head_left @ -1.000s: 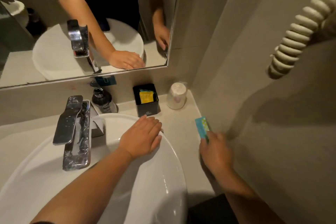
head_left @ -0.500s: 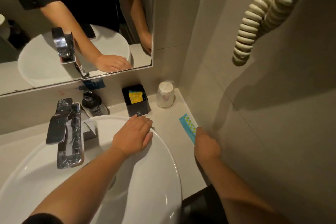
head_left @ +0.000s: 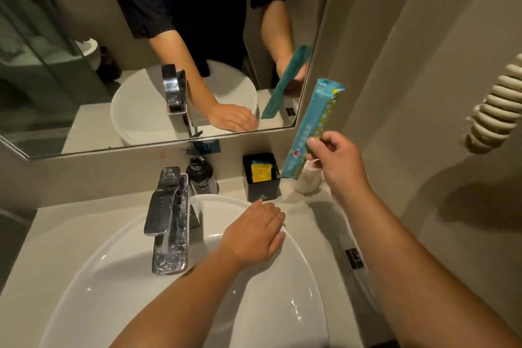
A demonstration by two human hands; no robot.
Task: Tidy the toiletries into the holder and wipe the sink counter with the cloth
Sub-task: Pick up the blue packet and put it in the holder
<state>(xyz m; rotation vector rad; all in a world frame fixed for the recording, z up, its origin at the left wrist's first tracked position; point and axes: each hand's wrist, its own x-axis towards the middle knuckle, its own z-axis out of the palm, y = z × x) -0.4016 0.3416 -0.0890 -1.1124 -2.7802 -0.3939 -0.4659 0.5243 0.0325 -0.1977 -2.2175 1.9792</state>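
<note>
My right hand [head_left: 336, 161] grips a long teal toiletry packet [head_left: 313, 127], held upright and tilted, its lower end just above the right edge of the black square holder [head_left: 262, 188]. The holder stands at the back of the counter and contains a yellow sachet [head_left: 261, 173] and a blue one behind it. My left hand [head_left: 255, 232] lies flat, fingers together, on the rim of the white basin [head_left: 305, 285], just in front of the holder. No cloth is in view.
A chrome tap [head_left: 166, 217] rises at the basin's back left, a dark pump bottle [head_left: 201, 175] behind it. An upturned wrapped cup [head_left: 306, 181] stands right of the holder. A mirror [head_left: 113, 65] hangs above; a coiled cord [head_left: 497, 110] hangs on the right wall.
My right hand has lifted the teal packet off the counter by the right wall and carried it up and left to the holder. My left hand has stayed on the basin rim.
</note>
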